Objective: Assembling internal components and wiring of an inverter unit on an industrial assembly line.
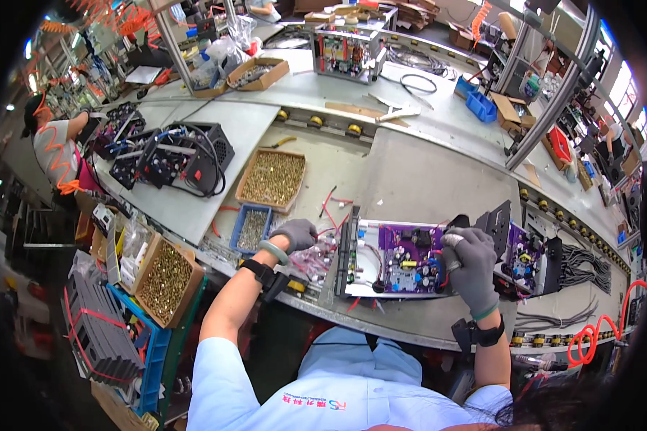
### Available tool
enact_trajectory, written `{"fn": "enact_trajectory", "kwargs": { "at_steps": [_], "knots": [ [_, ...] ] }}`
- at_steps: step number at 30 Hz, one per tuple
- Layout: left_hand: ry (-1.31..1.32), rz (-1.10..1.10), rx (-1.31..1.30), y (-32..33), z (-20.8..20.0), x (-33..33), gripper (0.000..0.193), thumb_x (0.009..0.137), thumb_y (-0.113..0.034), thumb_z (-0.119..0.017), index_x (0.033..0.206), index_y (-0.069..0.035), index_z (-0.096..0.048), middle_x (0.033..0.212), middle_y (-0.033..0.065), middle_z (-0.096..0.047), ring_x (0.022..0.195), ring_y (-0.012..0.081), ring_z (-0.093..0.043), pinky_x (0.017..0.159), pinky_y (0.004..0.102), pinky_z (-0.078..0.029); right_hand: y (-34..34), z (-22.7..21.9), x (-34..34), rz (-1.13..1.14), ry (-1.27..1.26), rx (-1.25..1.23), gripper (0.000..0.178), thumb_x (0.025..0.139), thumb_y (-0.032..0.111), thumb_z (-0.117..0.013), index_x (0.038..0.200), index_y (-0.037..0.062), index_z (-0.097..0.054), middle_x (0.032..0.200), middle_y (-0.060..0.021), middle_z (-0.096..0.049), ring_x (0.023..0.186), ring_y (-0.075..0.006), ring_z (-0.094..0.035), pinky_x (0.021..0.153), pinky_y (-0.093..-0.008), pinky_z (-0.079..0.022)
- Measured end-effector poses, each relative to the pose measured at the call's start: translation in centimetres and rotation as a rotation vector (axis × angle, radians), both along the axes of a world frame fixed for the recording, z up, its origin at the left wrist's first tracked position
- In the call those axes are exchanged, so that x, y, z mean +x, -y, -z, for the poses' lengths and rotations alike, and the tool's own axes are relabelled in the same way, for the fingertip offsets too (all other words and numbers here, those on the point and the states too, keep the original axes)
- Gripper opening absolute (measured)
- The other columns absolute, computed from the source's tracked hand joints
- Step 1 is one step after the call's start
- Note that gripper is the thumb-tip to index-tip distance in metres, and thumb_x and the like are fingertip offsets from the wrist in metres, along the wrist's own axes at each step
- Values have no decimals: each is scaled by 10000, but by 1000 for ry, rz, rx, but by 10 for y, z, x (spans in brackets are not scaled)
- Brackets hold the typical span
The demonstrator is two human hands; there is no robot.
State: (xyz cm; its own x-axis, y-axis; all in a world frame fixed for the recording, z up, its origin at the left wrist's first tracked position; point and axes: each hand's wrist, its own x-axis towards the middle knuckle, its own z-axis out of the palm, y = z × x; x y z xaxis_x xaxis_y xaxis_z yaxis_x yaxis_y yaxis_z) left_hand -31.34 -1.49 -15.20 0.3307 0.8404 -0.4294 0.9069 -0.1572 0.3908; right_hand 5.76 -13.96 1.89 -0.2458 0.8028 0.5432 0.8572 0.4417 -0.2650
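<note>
My left hand (295, 234), in a grey glove, is by the left end of an open electronic unit. Its fingers are curled, and what they hold, if anything, is hidden. A red wire (330, 228) runs close to its fingertips, and small parts in clear plastic (313, 260) lie just below. The unit's purple circuit board (412, 260) sits behind a dark end panel (346, 251). Over the board's right end is my right hand (473, 267), also gloved, with bent fingers closed on something I cannot make out. Farther right stands a second purple board (523, 253) beside a black vented panel (497, 221).
Left of the unit are a cardboard box of brass-coloured screws (272, 178) and a blue bin of small silver parts (251, 228). Black cables (586, 269) lie at right, near a coiled orange hose (588, 346). Black assembled units (183, 159) and a co-worker (56, 154) are at far left.
</note>
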Motion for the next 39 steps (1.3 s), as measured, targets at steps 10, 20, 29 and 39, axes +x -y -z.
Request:
{"fn": "enact_trajectory", "kwargs": {
  "at_steps": [10,20,29,39],
  "knots": [
    [-2,-613,233,-48,66,61,447,877,-449,-603,1072,-62,-715,1099,217,-697,1028,379,-679,858,481,-543,4,8,2,27,-76,2,136,734,119,-698,865,111,-732,941,-52,-715,907,-264,-649,844,-397,-454],
    [641,-556,190,7,-31,6,272,953,-296,-583,925,-27,-608,632,57,-601,530,142,-615,474,286,-474,8,2,6,-59,-101,24,105,760,122,-704,862,115,-728,927,-39,-713,876,-253,-642,819,-399,-449],
    [901,108,608,128,-204,123,147,991,-130,-593,1080,-13,-601,759,90,-567,673,139,-525,622,310,-456,8,-57,-52,-562,-972,-546,237,938,204,-674,1025,-17,-682,844,-55,-647,737,-113,-604,672,-265,-489],
    [990,53,381,119,-168,169,145,933,-181,-650,989,-47,-644,700,200,-599,628,324,-635,570,395,-479,23,-29,-8,-298,-848,-463,128,899,122,-699,977,24,-729,774,-36,-671,713,-77,-596,631,-262,-487]
  ]
}}
